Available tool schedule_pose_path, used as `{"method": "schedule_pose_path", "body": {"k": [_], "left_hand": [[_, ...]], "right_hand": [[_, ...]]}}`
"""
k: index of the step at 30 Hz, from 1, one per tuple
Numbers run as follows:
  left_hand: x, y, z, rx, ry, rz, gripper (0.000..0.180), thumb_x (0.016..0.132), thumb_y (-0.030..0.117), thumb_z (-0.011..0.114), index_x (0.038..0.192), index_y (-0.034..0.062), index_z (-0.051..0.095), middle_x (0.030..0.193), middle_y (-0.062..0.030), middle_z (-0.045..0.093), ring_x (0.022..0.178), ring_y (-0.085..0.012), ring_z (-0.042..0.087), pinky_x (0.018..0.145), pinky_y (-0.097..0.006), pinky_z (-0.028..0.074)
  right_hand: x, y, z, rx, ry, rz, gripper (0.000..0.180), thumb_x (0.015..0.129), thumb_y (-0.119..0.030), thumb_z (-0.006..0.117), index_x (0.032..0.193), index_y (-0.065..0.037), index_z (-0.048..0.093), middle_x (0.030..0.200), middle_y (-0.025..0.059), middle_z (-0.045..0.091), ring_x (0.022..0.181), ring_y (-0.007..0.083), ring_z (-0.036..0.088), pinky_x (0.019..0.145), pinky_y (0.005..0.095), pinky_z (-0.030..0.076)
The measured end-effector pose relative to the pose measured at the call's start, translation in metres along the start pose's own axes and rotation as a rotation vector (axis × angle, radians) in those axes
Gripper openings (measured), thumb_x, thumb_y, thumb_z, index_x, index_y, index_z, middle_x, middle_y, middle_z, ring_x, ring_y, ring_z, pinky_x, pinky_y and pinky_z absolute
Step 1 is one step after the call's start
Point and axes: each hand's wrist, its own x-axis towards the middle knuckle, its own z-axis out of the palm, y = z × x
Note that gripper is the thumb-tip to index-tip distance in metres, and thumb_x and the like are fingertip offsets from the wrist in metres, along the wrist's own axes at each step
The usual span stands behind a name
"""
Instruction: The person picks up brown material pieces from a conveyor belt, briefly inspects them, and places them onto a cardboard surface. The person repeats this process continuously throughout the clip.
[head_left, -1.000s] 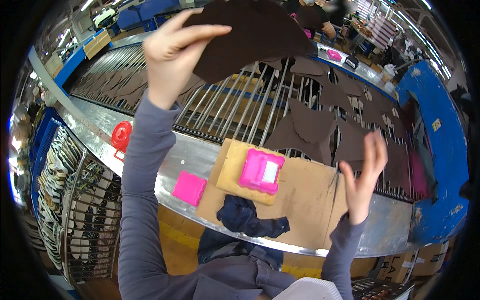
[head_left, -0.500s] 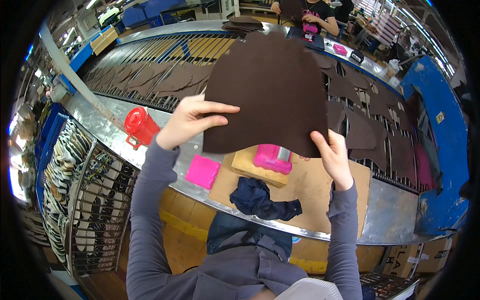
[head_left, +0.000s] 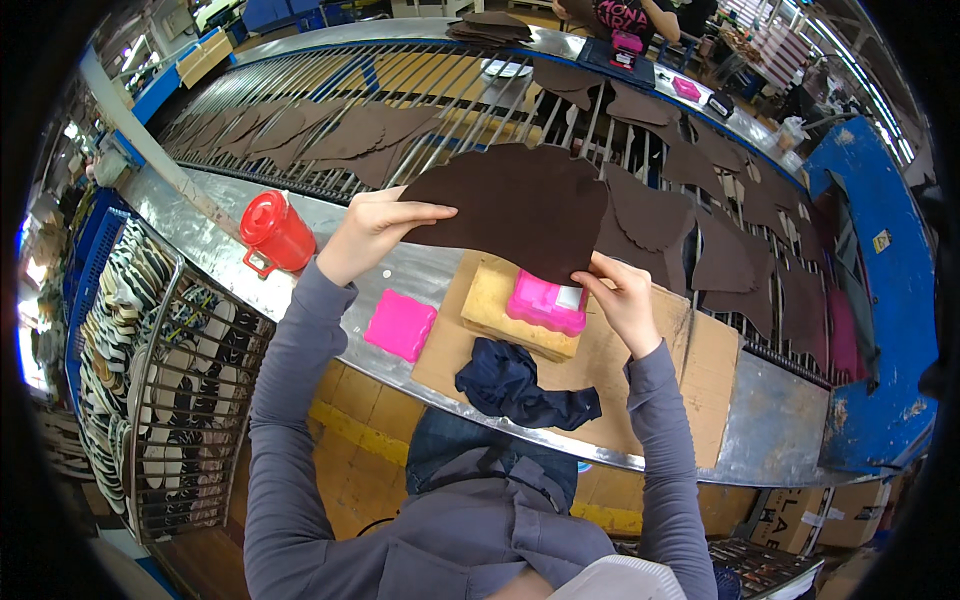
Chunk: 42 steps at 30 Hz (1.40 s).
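Observation:
I hold a large dark brown leather piece (head_left: pixel 520 205) flat above the work surface. My left hand (head_left: pixel 372 230) grips its left edge and my right hand (head_left: pixel 622 297) pinches its lower right edge. Right under the piece lies a pink box (head_left: pixel 545 303) on a tan foam block (head_left: pixel 497 305), which rests on a cardboard sheet (head_left: pixel 620 370). A dark blue cloth (head_left: pixel 522 385) lies crumpled at the cardboard's near edge.
A flat pink pad (head_left: pixel 400 324) and a red lidded jug (head_left: pixel 275 232) sit on the metal ledge (head_left: pixel 200 215) to the left. Several brown leather pieces (head_left: pixel 730 250) hang over the slatted conveyor (head_left: pixel 330 95). A wire rack of sandals (head_left: pixel 150 350) stands at lower left. Another person (head_left: pixel 640 15) works at the far side.
My left hand brought the leather piece down from high overhead. My right hand took hold of its edge, and both hands have lowered it to just above the pink box.

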Motion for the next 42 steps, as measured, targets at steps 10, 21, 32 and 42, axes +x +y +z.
{"method": "schedule_pose_path", "body": {"k": [10, 21, 32, 42], "left_hand": [[-0.002, -0.011, -0.006, 0.021, -0.030, 0.057, 0.032, 0.079, -0.011, 0.056, 0.103, 0.0036, 0.072, 0.100, -0.0118, 0.070, 0.087, -0.0224, 0.068, 0.074, -0.028, 0.054], [0.027, -0.008, 0.043, -0.064, -0.118, 0.226, 0.035, 0.077, -0.008, 0.056, 0.106, 0.0066, 0.071, 0.103, -0.0129, 0.068, 0.087, -0.0274, 0.067, 0.075, -0.031, 0.054], [0.068, 0.016, 0.117, -0.128, -0.365, 0.344, 0.037, 0.075, -0.004, 0.057, 0.106, 0.0120, 0.070, 0.101, -0.0117, 0.067, 0.087, -0.0323, 0.064, 0.075, -0.036, 0.053], [0.110, 0.065, 0.176, -0.338, -0.528, 0.424, 0.037, 0.076, -0.010, 0.059, 0.109, 0.0052, 0.067, 0.099, -0.0140, 0.067, 0.088, -0.0319, 0.065, 0.076, -0.036, 0.052]], "right_hand": [[-0.005, 0.011, 0.012, -0.033, 0.043, -0.081, 0.021, 0.076, 0.000, 0.073, 0.096, 0.001, 0.069, 0.081, 0.0123, 0.069, 0.070, 0.0209, 0.068, 0.063, 0.0274, 0.051], [-0.048, 0.029, -0.018, -0.208, 0.233, -0.108, 0.020, 0.072, 0.001, 0.078, 0.088, 0.001, 0.066, 0.076, 0.0131, 0.068, 0.064, 0.0216, 0.066, 0.058, 0.0278, 0.049], [-0.134, 0.067, -0.031, -0.340, 0.375, 0.199, 0.013, 0.074, 0.001, 0.077, 0.078, 0.002, 0.064, 0.066, 0.0111, 0.063, 0.055, 0.0176, 0.058, 0.053, 0.0272, 0.043], [-0.182, 0.069, -0.108, -0.430, 0.494, 0.166, 0.014, 0.074, 0.004, 0.075, 0.083, 0.002, 0.065, 0.069, 0.0114, 0.064, 0.055, 0.0198, 0.057, 0.054, 0.0282, 0.044]]}}
